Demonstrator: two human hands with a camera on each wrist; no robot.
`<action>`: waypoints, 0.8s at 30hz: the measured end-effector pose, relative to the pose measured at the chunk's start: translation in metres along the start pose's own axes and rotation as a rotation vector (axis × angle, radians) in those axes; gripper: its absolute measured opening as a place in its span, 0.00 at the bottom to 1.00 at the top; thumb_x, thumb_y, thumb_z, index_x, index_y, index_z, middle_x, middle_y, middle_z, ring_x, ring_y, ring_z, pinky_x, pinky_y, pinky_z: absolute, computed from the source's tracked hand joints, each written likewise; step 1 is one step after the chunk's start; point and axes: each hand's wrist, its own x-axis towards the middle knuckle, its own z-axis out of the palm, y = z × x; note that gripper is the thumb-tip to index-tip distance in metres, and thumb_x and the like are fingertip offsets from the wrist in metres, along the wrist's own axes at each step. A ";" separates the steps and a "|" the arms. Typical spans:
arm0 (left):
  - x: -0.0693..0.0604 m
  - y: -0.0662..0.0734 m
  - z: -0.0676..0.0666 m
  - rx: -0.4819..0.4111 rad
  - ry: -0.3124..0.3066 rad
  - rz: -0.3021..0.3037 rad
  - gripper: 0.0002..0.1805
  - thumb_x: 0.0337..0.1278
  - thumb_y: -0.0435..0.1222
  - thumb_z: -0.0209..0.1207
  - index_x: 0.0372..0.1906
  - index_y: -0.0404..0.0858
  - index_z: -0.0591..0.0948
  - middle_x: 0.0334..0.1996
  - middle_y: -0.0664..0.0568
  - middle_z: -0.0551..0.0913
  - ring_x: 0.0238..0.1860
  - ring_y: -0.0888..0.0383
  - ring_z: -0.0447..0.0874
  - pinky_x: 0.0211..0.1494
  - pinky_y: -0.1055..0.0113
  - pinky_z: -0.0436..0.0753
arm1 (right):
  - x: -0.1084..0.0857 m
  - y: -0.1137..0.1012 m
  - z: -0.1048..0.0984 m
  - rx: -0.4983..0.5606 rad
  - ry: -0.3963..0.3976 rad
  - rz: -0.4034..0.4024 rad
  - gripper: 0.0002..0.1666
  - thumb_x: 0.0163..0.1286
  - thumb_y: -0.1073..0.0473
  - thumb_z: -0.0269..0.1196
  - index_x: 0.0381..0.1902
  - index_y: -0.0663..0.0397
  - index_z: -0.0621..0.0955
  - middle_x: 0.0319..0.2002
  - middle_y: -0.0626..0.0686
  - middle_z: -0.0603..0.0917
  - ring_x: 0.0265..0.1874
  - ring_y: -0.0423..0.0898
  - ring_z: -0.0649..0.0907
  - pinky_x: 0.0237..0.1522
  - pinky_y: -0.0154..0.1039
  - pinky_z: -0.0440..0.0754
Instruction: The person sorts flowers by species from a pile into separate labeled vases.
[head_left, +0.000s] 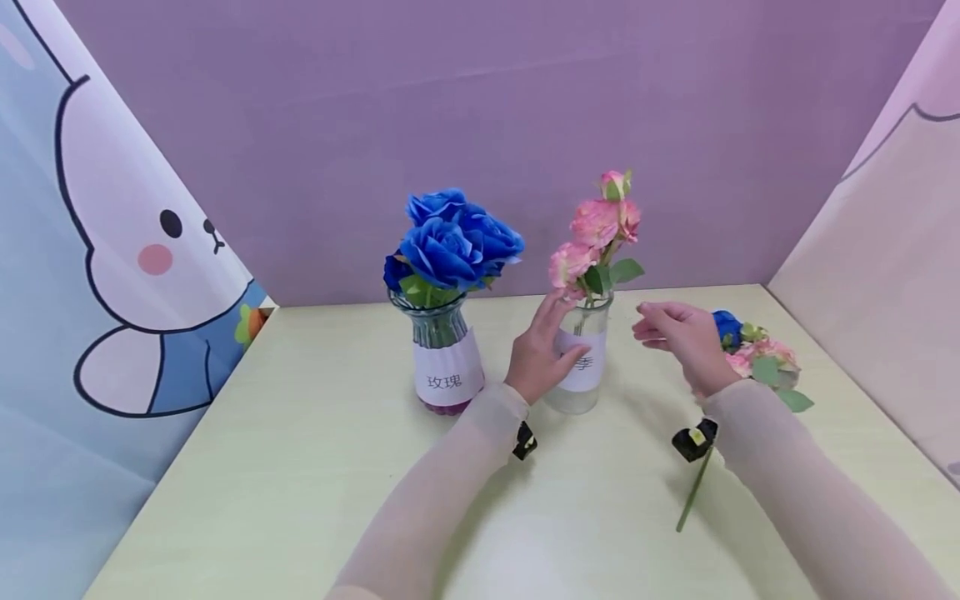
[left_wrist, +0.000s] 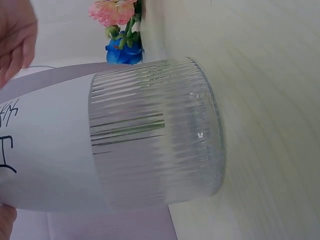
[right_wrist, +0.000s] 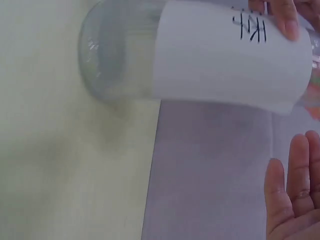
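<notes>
My left hand (head_left: pixel 542 354) holds a clear ribbed glass vase (head_left: pixel 576 401) at its left side, with the thumb across the front of its white paper label (left_wrist: pixel 47 145). Several pink flowers (head_left: pixel 596 223) on stems with green leaves stand in this vase, and the stem ends show through the glass in the left wrist view. Just right of the vase, apart from it, my right hand (head_left: pixel 693 342) is raised with nothing in it. Its fingers (right_wrist: pixel 299 165) look fairly straight in the right wrist view.
Left of my hands stands a second glass vase (head_left: pixel 435 329), labelled too, filled with blue roses (head_left: pixel 450 250). More pink flowers (head_left: pixel 780 354) and a blue rose (head_left: pixel 727 325) lie on the table behind my right wrist. A green stem (head_left: pixel 693 492) sticks out toward me.
</notes>
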 end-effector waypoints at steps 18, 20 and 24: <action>0.003 0.004 -0.003 0.016 -0.015 0.011 0.35 0.51 0.38 0.69 0.63 0.35 0.67 0.67 0.40 0.65 0.47 0.46 0.83 0.28 0.70 0.82 | -0.058 0.058 -0.128 -0.076 -0.255 0.175 0.11 0.76 0.61 0.51 0.44 0.39 0.79 0.38 0.39 0.85 0.36 0.40 0.85 0.37 0.39 0.86; 0.002 0.005 -0.003 0.026 -0.010 0.006 0.35 0.51 0.38 0.69 0.63 0.35 0.67 0.67 0.40 0.65 0.45 0.47 0.83 0.26 0.71 0.81 | -0.062 0.064 -0.141 -0.082 -0.288 0.237 0.13 0.76 0.61 0.49 0.51 0.54 0.78 0.39 0.39 0.85 0.38 0.39 0.85 0.38 0.39 0.86; 0.000 0.004 -0.004 0.038 -0.006 -0.002 0.35 0.50 0.37 0.70 0.62 0.34 0.67 0.67 0.40 0.65 0.43 0.47 0.84 0.22 0.71 0.78 | -0.068 0.075 -0.161 -0.154 -0.316 0.387 0.35 0.78 0.55 0.48 0.65 0.84 0.54 0.43 0.51 0.85 0.40 0.42 0.85 0.43 0.45 0.85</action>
